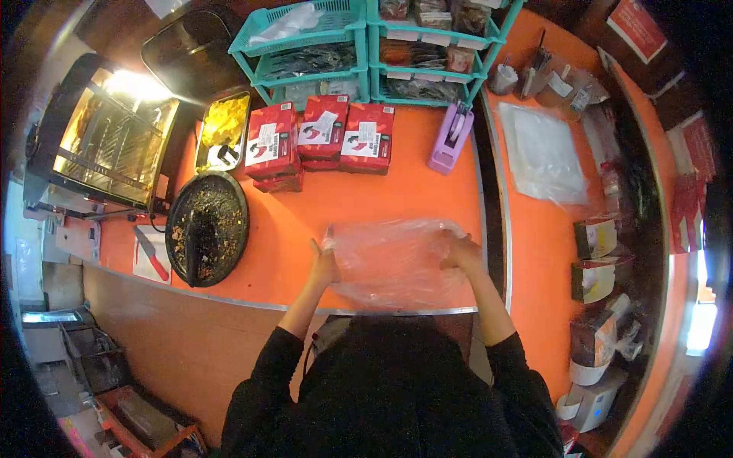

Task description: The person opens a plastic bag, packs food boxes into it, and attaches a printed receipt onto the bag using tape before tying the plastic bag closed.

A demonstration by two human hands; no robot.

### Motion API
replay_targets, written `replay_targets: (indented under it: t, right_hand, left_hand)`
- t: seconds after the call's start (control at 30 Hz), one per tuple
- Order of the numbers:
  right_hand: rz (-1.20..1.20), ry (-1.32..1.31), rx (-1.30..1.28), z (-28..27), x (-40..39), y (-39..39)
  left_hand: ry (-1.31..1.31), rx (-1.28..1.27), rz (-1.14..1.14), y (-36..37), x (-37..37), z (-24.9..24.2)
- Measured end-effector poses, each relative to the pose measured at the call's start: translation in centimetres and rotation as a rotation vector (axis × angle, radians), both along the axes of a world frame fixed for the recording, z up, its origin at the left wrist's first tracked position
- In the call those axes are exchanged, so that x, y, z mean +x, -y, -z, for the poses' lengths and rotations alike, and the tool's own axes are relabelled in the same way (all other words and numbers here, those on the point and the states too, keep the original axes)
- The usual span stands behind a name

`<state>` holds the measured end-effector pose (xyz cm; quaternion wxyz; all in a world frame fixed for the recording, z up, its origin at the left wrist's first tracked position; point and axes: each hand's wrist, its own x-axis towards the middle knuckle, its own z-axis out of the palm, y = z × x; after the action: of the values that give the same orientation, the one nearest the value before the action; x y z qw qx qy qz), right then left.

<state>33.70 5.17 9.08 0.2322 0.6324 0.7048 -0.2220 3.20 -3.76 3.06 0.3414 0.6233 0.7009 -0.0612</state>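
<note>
A clear plastic bag point(393, 263) is spread wide between my two hands, just above the front edge of the orange counter point(366, 200). At the bag's left end, my left hand point(325, 264) is closed on it with the thumb raised. My right hand point(463, 253) grips the opposite end, its fingers partly behind the crinkled film. The orange surface shows through the bag, and I see nothing inside it. Beyond the bag stand stacks of red boxes point(369, 141) and a purple tape dispenser point(452, 139).
Left of me are a dark round mortar point(208, 229), a red-handled knife point(155, 256), a tray of yellow food point(226, 122) and a lit glass warmer point(114, 141). Teal racks point(305, 38) line the back. Flat clear bags point(540, 149) lie on the right-hand counter.
</note>
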Motion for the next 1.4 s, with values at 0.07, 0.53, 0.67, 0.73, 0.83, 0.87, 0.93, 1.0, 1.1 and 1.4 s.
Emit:
replay_targets:
  t: [0.07,0.53,0.67,0.73,0.83,0.87,0.93,1.0,1.1,1.4]
  right_hand:
    - [-0.099,-0.042,0.015,2.8,1.2,-0.9]
    - [0.047,0.093,0.147,5.1,-0.5,0.7]
    - [-0.352,-0.064,-0.168,-8.4,-2.7,-5.4]
    - [-0.312,-0.463,-0.074,-10.8,-5.4,-9.0]
    - [-0.024,-0.601,0.537,-4.6,-14.1,-12.5]
    - [0.071,-0.571,0.732,-2.4,-17.2,-12.9]
    - [0.139,-0.478,0.723,-1.2,-21.6,-11.4]
    - [0.206,-0.380,0.709,-0.8,-22.4,-10.5]
    - [0.141,-0.426,0.715,-0.4,-21.0,-10.6]
    - [0.230,-0.458,0.576,-2.7,-20.7,-14.8]
  left_hand:
    - [-0.179,-0.218,0.190,0.0,-0.5,2.1]
    - [0.622,0.364,-0.247,0.7,-2.6,8.6]
    - [-0.065,0.187,0.096,0.3,-1.1,3.2]
    - [0.919,0.368,-0.387,1.3,0.0,5.3]
    - [0.378,0.252,-0.223,2.2,0.3,3.7]
    - [0.092,0.184,-0.108,2.3,0.3,2.6]
    - [0.161,0.286,-0.157,2.8,0.3,0.6]
    - [0.133,0.223,-0.137,3.0,0.0,0.2]
    - [0.154,0.252,-0.161,3.6,0.2,2.1]
    - [-0.056,0.286,-0.103,4.4,2.3,0.0]
